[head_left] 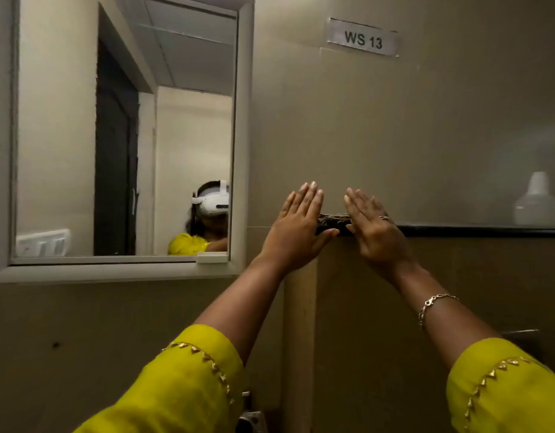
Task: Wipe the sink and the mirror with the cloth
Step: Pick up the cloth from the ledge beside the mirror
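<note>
A white-framed mirror [123,135] hangs on the wall at the left and reflects a person in a yellow top with a white headset. To its right a dark patterned cloth [332,222] lies on the left end of a narrow black ledge [476,230]. My left hand [296,228] is raised flat with straight fingers at the cloth's left end, its thumb against the cloth. Just to the right, my right hand [374,229] is also flat with straight fingers, covering the cloth's right end. The sink is out of view.
A sign reading "WS 13" [362,38] is stuck high on the beige wall. A white bottle [539,200] shows blurred behind frosted glass at the far right. Part of a metal tap [250,420] peeks at the bottom edge.
</note>
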